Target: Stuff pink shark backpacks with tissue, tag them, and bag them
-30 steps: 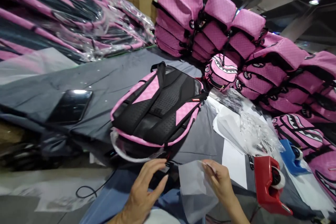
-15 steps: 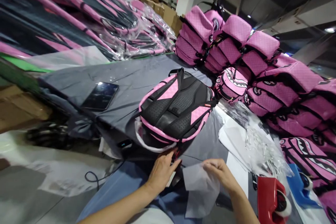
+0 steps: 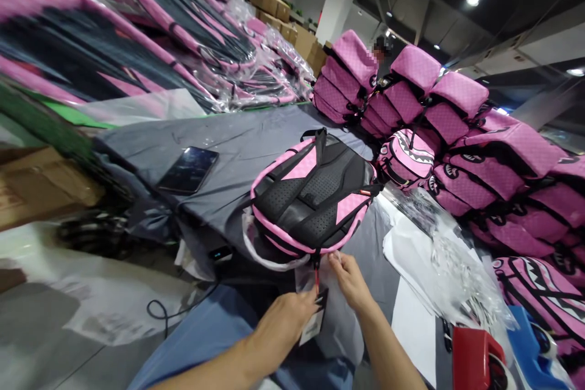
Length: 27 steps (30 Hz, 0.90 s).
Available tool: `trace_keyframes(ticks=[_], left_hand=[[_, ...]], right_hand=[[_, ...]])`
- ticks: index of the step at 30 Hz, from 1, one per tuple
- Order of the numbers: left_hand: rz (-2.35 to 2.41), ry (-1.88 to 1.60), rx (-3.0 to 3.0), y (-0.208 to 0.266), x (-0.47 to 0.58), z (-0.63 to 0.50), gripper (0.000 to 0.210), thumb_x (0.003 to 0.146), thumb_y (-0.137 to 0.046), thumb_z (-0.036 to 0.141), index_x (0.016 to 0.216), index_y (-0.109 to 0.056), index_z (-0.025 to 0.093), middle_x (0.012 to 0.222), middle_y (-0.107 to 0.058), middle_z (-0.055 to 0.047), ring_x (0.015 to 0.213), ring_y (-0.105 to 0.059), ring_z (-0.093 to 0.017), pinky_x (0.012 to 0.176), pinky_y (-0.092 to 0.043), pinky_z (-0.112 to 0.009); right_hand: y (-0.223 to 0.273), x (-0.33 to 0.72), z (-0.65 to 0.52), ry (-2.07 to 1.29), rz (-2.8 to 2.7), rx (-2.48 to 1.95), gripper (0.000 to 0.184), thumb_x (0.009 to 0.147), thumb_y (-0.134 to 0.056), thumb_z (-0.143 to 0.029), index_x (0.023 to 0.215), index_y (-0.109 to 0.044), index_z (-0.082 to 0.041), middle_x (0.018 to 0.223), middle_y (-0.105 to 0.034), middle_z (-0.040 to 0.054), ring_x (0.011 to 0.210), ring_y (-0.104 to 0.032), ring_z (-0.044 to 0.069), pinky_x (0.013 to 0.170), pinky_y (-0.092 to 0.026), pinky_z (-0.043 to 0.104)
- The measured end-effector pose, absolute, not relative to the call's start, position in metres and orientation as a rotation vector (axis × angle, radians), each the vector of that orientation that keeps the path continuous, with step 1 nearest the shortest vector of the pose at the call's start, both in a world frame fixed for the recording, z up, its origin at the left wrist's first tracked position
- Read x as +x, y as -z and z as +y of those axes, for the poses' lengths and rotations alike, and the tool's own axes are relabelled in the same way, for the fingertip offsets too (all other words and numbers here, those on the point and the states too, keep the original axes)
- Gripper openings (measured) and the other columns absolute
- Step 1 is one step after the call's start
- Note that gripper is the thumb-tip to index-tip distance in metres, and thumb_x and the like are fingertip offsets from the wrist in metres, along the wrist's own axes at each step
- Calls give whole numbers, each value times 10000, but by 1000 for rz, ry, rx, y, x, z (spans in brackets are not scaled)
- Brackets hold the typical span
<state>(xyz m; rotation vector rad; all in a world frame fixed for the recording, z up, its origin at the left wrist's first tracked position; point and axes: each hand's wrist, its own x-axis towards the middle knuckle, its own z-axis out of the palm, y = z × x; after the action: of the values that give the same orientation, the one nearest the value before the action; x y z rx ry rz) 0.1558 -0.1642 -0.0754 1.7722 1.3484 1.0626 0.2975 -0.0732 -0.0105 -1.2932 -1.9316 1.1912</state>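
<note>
A pink and black backpack (image 3: 315, 195) lies on the table with its strap side up. From its near edge a red cord hangs down to a black and white hang tag (image 3: 315, 323). My left hand (image 3: 290, 320) is closed at the top of this tag, around the cord. My right hand (image 3: 350, 280) pinches a translucent plastic sheet (image 3: 340, 329) close against the backpack's near edge. The sheet hangs behind the tag and between my forearms. A loop of white wrapping (image 3: 265, 261) curves along the backpack's lower left side.
Grey cloth covers the table (image 3: 228, 128), where a dark tablet (image 3: 189, 169) lies at left. Stacked pink bags (image 3: 457, 94) line the right side. Red (image 3: 475, 356) and blue (image 3: 530, 341) tape dispensers stand near right, beside white paper sheets (image 3: 414, 317). Plastic-wrapped backpacks (image 3: 183, 18) fill the far left.
My right hand has brought the plastic sheet up and left to the backpack's near edge. My left hand has come down slightly, and the hang tag now shows below it.
</note>
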Motion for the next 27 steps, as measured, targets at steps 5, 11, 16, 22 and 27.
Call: trace_keyframes(ticks=[5,11,16,22,27], left_hand=[[1408,-916,2114,86,168,-170,268,992,-422,210,970,-686,174,864,-716,-82,785,-694,-215,784,-553,-319],[1545,-1468,1171,83,144,-173,336,844,-632,541,969,-683,234,895,-696,-42,839,-687,-222,784,-568,-328],[1195,-1415,705,71,158,-150,477,675,-762,592,907,-745,176,901,-777,-102,876,-727,-291,832,-566,-383],[1167,-1518,311,64,171,-139,439,528,-841,507,767,-783,143,799,-783,-82,779,-694,-236,761,-539,-303],[1195,-1501,147,72,174,-139,400,553,-805,393,862,-769,140,833,-777,-76,694,-671,-196,609,-500,-269]], right_hand=[[15,285,-84,-1041,-1896,-1411,305,720,-690,-456,759,-547,-190,631,-468,-46,607,-375,114,577,-342,231],[14,283,-84,-1057,-1912,-1452,230,671,-633,-360,798,-597,-171,667,-520,-36,598,-404,114,565,-353,232],[10,285,-80,-1097,-1900,-1404,243,698,-658,-399,764,-576,-179,654,-501,-36,608,-400,116,561,-353,227],[9,294,-77,-1215,-1958,-1245,461,874,-568,-622,753,-541,-178,631,-438,-38,585,-371,105,553,-338,224],[17,309,-71,-837,-2069,-1266,483,960,-459,-555,683,-575,-177,600,-461,-25,573,-404,116,557,-345,227]])
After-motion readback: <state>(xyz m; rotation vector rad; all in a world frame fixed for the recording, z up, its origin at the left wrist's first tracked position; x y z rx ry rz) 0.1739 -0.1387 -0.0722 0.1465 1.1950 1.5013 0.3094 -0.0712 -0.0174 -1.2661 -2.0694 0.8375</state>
